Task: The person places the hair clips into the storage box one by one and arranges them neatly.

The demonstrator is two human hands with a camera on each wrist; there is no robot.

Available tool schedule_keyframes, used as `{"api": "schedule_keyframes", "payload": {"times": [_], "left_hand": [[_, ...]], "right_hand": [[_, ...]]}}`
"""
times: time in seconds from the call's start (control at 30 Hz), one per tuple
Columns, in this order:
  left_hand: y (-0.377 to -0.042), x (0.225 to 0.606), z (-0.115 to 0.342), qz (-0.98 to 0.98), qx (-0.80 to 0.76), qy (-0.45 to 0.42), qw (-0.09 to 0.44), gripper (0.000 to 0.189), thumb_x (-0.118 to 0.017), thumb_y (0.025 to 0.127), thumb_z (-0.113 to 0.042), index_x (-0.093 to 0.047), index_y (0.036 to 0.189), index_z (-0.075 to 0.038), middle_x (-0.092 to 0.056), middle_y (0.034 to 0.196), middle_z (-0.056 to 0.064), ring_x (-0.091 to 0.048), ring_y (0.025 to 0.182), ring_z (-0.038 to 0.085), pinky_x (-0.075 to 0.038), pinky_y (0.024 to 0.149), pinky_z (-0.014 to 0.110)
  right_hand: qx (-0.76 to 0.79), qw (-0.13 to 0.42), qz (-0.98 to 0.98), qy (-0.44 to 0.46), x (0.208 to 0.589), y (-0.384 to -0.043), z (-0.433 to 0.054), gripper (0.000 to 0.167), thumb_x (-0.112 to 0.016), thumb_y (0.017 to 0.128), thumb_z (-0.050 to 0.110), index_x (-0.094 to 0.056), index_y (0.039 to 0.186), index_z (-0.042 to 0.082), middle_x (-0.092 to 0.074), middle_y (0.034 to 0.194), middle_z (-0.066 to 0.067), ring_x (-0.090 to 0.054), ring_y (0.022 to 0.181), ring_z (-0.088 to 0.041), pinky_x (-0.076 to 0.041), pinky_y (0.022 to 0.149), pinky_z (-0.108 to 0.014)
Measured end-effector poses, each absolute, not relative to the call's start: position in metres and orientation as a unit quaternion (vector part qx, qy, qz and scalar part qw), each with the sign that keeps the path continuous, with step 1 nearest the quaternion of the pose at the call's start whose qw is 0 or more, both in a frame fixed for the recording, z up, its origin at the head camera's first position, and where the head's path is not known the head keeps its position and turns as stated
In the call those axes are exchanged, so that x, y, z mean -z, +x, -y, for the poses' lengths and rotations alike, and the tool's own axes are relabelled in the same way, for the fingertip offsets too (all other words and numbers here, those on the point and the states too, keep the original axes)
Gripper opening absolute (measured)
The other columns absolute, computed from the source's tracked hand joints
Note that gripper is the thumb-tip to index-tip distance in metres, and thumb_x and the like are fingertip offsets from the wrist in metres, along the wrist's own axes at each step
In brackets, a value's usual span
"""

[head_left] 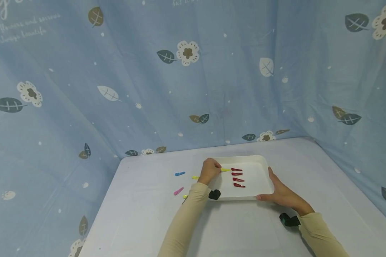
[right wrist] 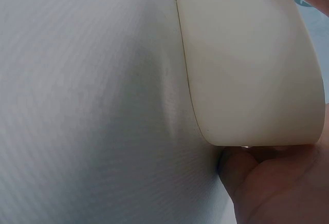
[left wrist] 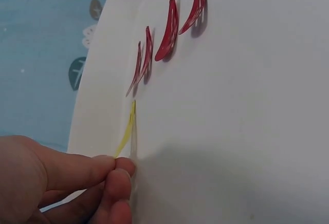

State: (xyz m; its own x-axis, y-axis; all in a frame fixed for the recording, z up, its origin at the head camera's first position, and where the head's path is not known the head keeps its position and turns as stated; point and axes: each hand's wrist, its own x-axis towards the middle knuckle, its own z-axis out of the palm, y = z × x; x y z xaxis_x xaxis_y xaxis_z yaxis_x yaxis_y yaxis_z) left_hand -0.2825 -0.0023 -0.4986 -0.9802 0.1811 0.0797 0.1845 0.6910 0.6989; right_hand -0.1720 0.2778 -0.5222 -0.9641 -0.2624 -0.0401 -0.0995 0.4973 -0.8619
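Observation:
My left hand (head_left: 209,171) reaches over the left side of a white tray (head_left: 241,198). Between thumb and fingertips it pinches one end of a yellow snap hair clip (left wrist: 126,131), whose narrow tip points toward the red clips. Several red snap hair clips (head_left: 238,180) lie in a column inside the tray, roughly parallel. At the tray's near right corner, my right hand (head_left: 284,194) holds the tray, its thumb against the front wall and its fingers along the right wall. The right wrist view shows the outer tray wall (right wrist: 252,70) close up.
Left of the tray, a blue hair clip (head_left: 180,174), a pink one (head_left: 178,191) and two yellow ones (head_left: 195,177) lie on the white-covered table (head_left: 141,207); the left forearm partly covers the nearer yellow one. A patterned blue curtain (head_left: 141,117) hangs behind the table.

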Motion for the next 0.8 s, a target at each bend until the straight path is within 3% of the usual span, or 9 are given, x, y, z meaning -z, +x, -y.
{"api": "schedule_keyframes", "payload": {"times": [0.1,0.3,0.53,0.8], "left_hand": [[-0.2844,0.5003,0.001,0.923,0.373,-0.095,0.003,0.006,-0.075,0.087,0.002,-0.082,0.089,0.001,-0.078,0.093,0.015,-0.071,0.086,0.024,-0.058,0.07,0.029],[-0.286,0.5024,0.0,0.926,0.363,-0.106,0.011,0.006,-0.076,0.087,0.003,-0.081,0.088,0.002,-0.078,0.094,0.016,-0.071,0.089,0.027,-0.058,0.07,0.03],[-0.2865,0.5029,0.0003,0.927,0.362,-0.095,0.005,0.006,-0.076,0.087,0.002,-0.081,0.088,0.001,-0.077,0.097,0.016,-0.07,0.086,0.025,-0.056,0.066,0.026],[-0.2859,0.5025,0.0003,0.923,0.373,-0.094,0.007,0.006,-0.075,0.088,0.002,-0.081,0.089,0.001,-0.077,0.094,0.015,-0.07,0.084,0.023,-0.057,0.068,0.028]], "right_hand": [[0.485,0.086,-0.864,-0.099,0.5214,-0.1717,-0.2772,0.138,-0.089,0.08,0.029,0.02,0.161,0.002,0.007,0.17,-0.033,-0.009,0.153,-0.057,-0.021,0.111,-0.078],[0.481,0.069,-0.866,-0.115,0.5222,-0.1718,-0.2763,0.136,-0.089,0.08,0.028,0.016,0.163,0.002,0.0,0.169,-0.034,-0.023,0.147,-0.053,-0.028,0.108,-0.076],[0.481,0.073,-0.867,-0.111,0.5228,-0.1727,-0.277,0.137,-0.089,0.079,0.028,0.017,0.162,0.002,0.002,0.169,-0.034,-0.02,0.148,-0.054,-0.026,0.109,-0.077],[0.482,0.062,-0.865,-0.124,0.5234,-0.1732,-0.2775,0.135,-0.089,0.08,0.026,0.014,0.163,0.003,-0.003,0.169,-0.033,-0.026,0.145,-0.052,-0.031,0.106,-0.075]]}}
